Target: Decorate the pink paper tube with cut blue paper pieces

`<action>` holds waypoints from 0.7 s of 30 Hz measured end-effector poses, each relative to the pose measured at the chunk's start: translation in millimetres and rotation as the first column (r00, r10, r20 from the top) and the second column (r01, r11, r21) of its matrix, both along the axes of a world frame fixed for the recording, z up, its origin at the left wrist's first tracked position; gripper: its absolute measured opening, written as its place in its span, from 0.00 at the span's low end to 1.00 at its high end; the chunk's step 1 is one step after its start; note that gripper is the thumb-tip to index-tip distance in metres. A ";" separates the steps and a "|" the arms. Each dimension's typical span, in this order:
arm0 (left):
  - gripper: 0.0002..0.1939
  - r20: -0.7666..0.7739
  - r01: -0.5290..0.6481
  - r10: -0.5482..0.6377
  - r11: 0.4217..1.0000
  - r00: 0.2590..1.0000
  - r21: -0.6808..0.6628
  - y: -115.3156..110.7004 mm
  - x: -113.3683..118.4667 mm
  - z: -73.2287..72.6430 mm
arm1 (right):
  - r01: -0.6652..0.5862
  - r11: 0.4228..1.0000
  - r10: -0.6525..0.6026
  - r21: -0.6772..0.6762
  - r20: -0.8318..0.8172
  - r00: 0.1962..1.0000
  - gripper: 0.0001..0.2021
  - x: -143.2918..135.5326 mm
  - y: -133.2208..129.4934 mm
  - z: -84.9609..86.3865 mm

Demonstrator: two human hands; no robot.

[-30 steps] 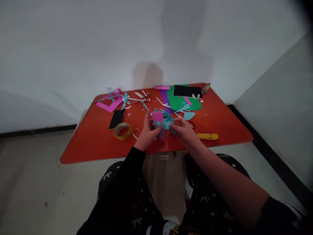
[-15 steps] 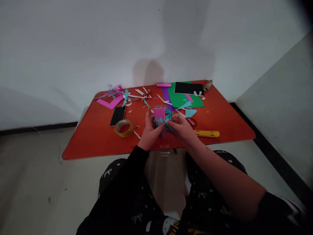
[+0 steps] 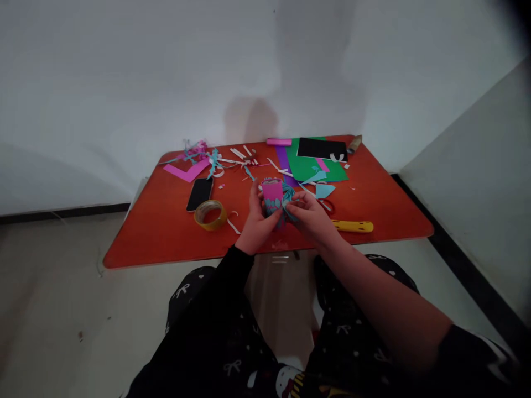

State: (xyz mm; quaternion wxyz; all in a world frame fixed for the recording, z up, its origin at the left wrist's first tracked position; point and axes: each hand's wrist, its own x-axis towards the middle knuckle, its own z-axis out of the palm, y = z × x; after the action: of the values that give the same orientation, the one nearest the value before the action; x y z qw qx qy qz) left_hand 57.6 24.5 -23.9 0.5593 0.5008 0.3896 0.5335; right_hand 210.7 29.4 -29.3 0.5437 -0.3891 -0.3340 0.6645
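Observation:
My left hand [image 3: 258, 224] is wrapped round a pink paper cylinder [image 3: 272, 190] with blue cut-paper shapes on its lower part. The cylinder stands roughly upright over the table's front part. At its right side my right hand [image 3: 309, 214] pinches a blue paper piece [image 3: 289, 207] between thumb and fingers. Fringed blue paper [image 3: 287, 191] fans out just behind those fingertips. Behind my right hand, a dark loop, perhaps a scissors handle [image 3: 327, 205], partly shows.
The red table [image 3: 153, 237] bears a tape roll [image 3: 210, 215] and a phone [image 3: 199, 194] at left, a yellow tool [image 3: 353, 226] at right. Green sheets [image 3: 307, 168], a black sheet [image 3: 322, 149], a pink strip [image 3: 279, 142] and paper scraps [image 3: 194, 150] lie towards the wall.
The view has shifted slightly. Both hands keep their hold, and the pink cylinder is turned or tilted a little.

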 end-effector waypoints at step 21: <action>0.44 -0.190 -0.172 0.199 0.974 0.961 0.147 -8.2 8.6 3.8 | 0.040 0.999 -0.040 0.016 0.021 0.999 0.21 -10.0 0.5 -5.1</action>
State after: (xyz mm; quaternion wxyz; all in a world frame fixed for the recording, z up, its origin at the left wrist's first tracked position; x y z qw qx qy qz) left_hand 66.2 16.3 -20.1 0.4302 0.5492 0.4546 0.5537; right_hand 200.7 29.9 -34.4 0.5561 -0.3986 -0.3372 0.6466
